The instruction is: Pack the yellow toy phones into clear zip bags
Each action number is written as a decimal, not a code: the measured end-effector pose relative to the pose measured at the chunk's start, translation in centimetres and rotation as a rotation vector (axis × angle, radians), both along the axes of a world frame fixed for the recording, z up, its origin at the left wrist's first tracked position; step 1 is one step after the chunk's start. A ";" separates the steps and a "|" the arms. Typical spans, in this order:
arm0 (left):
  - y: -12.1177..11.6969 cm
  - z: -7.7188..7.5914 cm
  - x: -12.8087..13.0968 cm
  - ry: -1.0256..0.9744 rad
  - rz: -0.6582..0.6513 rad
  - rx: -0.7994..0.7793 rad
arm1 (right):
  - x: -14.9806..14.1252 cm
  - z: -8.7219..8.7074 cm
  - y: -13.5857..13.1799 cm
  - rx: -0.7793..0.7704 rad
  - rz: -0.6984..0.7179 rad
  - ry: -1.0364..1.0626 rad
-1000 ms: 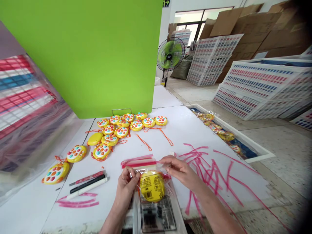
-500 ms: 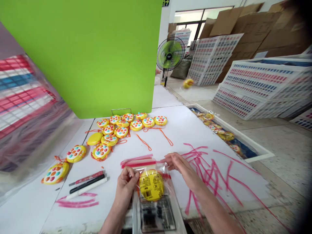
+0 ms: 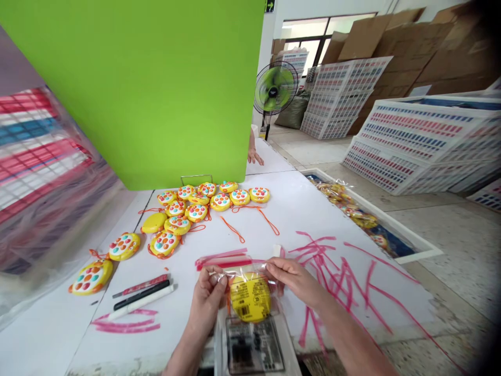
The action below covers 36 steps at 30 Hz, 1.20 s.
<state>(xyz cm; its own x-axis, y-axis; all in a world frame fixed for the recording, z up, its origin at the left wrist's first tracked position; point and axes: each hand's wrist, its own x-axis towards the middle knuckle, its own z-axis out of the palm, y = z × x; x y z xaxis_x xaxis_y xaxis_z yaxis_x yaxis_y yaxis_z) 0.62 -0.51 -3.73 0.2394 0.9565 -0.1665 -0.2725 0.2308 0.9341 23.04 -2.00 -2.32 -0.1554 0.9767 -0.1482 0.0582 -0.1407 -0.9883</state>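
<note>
A yellow round toy (image 3: 250, 296) lies back side up inside a clear plastic bag (image 3: 252, 339) with a red strip at its mouth, near the table's front edge. My left hand (image 3: 210, 298) pinches the bag's top left corner, fingers closed. My right hand (image 3: 294, 280) pinches the top right corner, fingers closed too. A cluster of several yellow toys (image 3: 195, 208) with coloured buttons and orange cords lies further back on the white table (image 3: 309, 209).
Three pens (image 3: 141, 293) lie left of my hands. A green board (image 3: 156, 89) stands behind the toys, and another person's hand (image 3: 254, 154) shows past its edge. A tray of bagged toys (image 3: 352, 211) sits on the floor at right, with stacked crates (image 3: 410, 141) beyond.
My right hand has drawn in from the bag's far right to its top right corner. Another person's hand has appeared behind the green board. A yellow object seen in mid-air half a second ago is gone.
</note>
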 end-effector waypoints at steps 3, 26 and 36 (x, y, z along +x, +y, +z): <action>-0.3 0.0 0.0 0.116 -0.013 0.024 | 3.1 0.2 0.3 -0.007 -0.097 -0.025; -1.5 -0.3 1.0 1.142 -0.266 0.995 | -5.3 3.6 2.3 0.373 0.113 -0.384; -1.6 -0.5 1.1 1.176 -0.260 1.057 | -17.6 4.9 10.9 0.891 0.557 -0.863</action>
